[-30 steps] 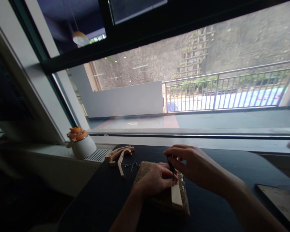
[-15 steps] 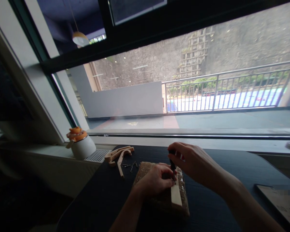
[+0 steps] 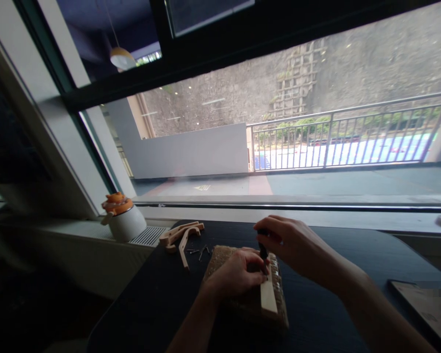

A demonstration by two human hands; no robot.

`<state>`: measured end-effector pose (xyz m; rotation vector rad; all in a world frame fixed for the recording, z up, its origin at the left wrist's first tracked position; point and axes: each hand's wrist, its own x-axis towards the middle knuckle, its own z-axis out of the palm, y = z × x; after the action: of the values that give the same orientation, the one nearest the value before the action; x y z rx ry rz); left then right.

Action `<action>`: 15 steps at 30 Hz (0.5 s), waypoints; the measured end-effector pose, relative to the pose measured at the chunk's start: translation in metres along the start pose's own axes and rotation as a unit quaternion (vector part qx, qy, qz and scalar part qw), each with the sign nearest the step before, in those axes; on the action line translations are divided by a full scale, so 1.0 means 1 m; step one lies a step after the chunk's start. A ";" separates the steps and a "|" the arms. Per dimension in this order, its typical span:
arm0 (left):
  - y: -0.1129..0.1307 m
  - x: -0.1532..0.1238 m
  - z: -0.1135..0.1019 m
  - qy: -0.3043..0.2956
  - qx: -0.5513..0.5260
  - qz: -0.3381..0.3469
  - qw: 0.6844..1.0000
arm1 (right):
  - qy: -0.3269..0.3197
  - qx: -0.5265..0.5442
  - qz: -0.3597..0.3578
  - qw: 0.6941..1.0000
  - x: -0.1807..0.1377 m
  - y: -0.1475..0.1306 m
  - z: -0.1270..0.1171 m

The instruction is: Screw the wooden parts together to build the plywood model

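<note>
A pale wooden strip lies on a brown woven block on the dark table. My left hand presses down on the strip's far end, fingertips by the tool tip. My right hand grips a small dark-handled screwdriver upright, its tip down at the strip beside my left fingers. What the tip touches is hidden by my fingers.
Curved wooden pieces and several small screws lie on the table's far left. A white pot with an orange lid stands on the window sill. A flat board sits at the right edge. A window is straight ahead.
My right hand has shifted slightly right and turned around the screwdriver handle. My left hand and the wooden strip stay in place.
</note>
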<state>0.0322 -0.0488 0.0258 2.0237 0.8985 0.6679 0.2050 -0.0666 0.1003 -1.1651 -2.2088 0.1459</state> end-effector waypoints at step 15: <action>-0.007 0.002 0.002 0.010 0.002 0.017 1.000 | -0.028 0.007 -0.003 1.000 -0.004 -0.009 -0.008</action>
<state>0.0326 -0.0451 0.0193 2.0435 0.8789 0.7075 0.2048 -0.0770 0.1079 -1.1593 -2.2567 0.1945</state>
